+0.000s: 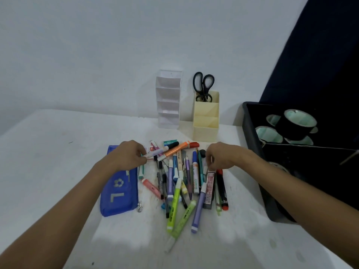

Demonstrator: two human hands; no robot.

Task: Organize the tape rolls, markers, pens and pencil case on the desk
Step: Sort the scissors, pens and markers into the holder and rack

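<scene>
Pens (180,183) under both hands' fingers (142,155)

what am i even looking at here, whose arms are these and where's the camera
There is no machine: a person wears a camera on the head, looking down at their own two arms over a white desk. The left hand pinches a pale pen at the edge of a pile of pens and markers. The right hand reaches into that pile; whether it holds anything is hidden. A blue pencil case lies on the left, a black bin with tape rolls on the right, and two desk organizers stand behind.
</scene>
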